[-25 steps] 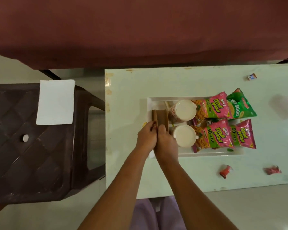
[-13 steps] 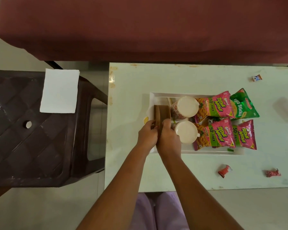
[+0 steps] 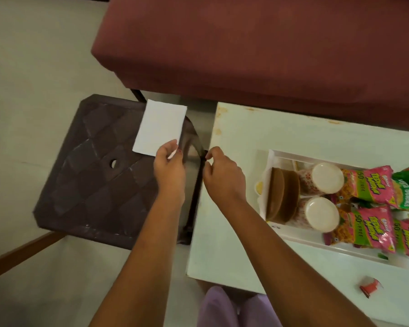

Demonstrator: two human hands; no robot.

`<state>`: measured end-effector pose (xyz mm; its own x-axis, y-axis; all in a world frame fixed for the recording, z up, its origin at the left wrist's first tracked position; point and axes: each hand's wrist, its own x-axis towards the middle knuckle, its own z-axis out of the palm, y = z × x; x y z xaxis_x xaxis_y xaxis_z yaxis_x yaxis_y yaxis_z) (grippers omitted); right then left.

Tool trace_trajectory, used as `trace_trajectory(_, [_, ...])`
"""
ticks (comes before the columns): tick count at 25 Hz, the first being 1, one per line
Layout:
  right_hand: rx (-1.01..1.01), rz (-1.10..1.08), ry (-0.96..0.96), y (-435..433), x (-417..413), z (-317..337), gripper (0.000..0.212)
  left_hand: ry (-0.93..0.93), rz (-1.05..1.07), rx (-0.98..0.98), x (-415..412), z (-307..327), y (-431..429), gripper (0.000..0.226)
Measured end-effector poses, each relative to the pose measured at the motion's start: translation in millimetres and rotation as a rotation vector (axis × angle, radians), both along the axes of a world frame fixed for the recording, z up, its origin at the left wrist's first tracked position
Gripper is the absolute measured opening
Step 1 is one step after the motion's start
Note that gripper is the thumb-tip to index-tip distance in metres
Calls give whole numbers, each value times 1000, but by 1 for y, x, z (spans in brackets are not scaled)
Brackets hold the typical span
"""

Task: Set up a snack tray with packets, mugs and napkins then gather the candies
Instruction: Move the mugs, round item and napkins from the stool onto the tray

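Two mugs (image 3: 327, 178), four packets (image 3: 376, 185) on tray (image 3: 312, 243); one napkin (image 3: 161, 128), one candy (image 3: 370, 286) outside.

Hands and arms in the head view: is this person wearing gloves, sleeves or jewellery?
No gloves, and no watch, ring or bracelet shows. The left hand and right hand are bare, as are both forearms to the frame's edge. Some nails look painted red. Lilac clothing shows below.

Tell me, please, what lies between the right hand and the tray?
Head view: bare white table between right hand and tray, save a small yellow thing beside the tray's left rim.
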<state>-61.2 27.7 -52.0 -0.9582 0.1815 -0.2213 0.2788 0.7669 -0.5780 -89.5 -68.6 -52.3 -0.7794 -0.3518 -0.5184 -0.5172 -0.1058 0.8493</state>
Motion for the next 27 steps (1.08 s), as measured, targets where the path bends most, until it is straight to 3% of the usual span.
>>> trace_trajectory(4, [-119, 19, -17, -48, -47, -16, 23, 13, -35, -395, -31, -18, -71, 27])
trace_trajectory(7, [-170, -31, -67, -60, -73, -35, 43, -66, -287, -658, -46, -33, -96, 41])
trace_trajectory(10, [-158, -36, -103, -66, -88, -47, 51, -103, -451, -791, -53, -36, -95, 54])
trace_trajectory(14, [-218, -148, -100, -74, -98, -53, 60, -117, -412, -789, -61, -33, -82, 60])
trace_trajectory(17, [-275, -211, -151, -71, -100, -57, 65, -85, -394, -666, -61, -37, -79, 46])
trace_trajectory(22, [-485, -227, -243, -52, -93, -49, 57, -139, -363, -411, -56, -24, -68, 28])
trace_trajectory(27, [-814, -273, -346, -30, -62, -39, 39, -216, -456, -236, -44, 2, -44, 31])
